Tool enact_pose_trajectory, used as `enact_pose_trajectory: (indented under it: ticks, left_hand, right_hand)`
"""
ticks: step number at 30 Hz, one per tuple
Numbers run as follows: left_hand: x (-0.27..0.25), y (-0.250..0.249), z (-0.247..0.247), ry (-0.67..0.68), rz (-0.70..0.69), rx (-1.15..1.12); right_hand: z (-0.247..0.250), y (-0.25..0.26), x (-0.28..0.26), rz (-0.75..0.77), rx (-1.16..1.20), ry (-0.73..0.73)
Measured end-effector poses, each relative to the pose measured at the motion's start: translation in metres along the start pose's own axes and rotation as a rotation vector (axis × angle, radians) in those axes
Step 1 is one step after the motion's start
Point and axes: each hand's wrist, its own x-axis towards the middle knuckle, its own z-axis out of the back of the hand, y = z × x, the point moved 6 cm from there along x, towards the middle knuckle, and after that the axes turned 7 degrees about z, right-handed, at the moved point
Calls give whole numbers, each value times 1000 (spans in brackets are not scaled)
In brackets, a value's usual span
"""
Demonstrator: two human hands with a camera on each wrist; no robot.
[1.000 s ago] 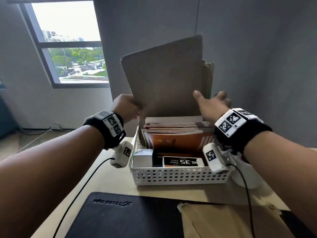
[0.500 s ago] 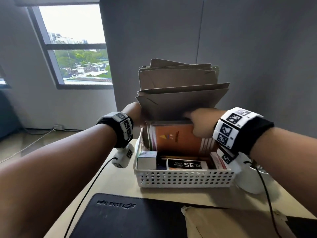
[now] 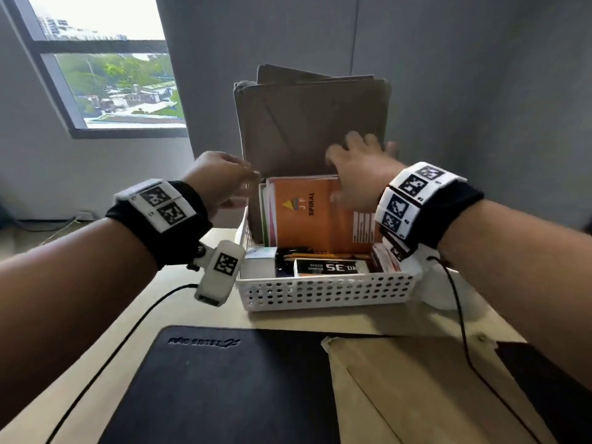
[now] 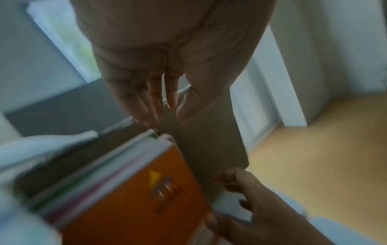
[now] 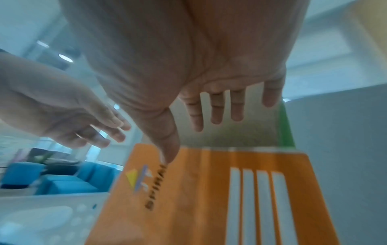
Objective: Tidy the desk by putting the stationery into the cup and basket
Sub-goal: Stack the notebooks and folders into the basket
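Observation:
A white perforated basket [image 3: 320, 293] stands on the desk. A stack of brown envelopes [image 3: 307, 123] stands upright at its back. In front of them leans an orange spiral notebook [image 3: 307, 213], with a staple box [image 3: 330, 267], pencils and a small white box at the front. My left hand [image 3: 246, 174] hovers at the envelopes' left edge with straight fingers and holds nothing. My right hand [image 3: 362, 149] is spread flat against the envelopes, and its thumb touches the notebook [image 5: 209, 190]. A white cup [image 3: 442, 296] is mostly hidden behind my right wrist.
A black desk mat [image 3: 217, 386] lies near the front edge, and a flat brown envelope [image 3: 400, 389] lies partly on it at the right. Grey partition walls stand close behind the basket. A window is at the far left.
The envelope stack, gripped and tilted by both hands before, now stands upright in the basket. Both hands have let go and opened their fingers.

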Motion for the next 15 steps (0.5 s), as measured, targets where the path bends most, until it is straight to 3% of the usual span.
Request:
enact_pose_trajectory:
  ticks: [3, 6, 9, 11, 13, 15]
  left_hand:
    - [-40, 8, -3, 109, -37, 111]
    - [-72, 28, -17, 249, -78, 333]
    - [-97, 51, -37, 367, -69, 465]
    - [-109, 61, -46, 340, -101, 510]
    - [-117, 68, -52, 318, -125, 526]
    - [-127, 76, -59, 409, -95, 526]
  right_hand:
    - [26, 29, -51, 226, 162, 54]
    - [2, 55, -108, 324, 200, 407]
    - [-58, 57, -155, 277, 47, 684]
    - [-87, 53, -175, 218, 16, 733]
    - [-98, 47, -181, 158, 83, 694]
    - [-102, 39, -182, 112, 159, 686]
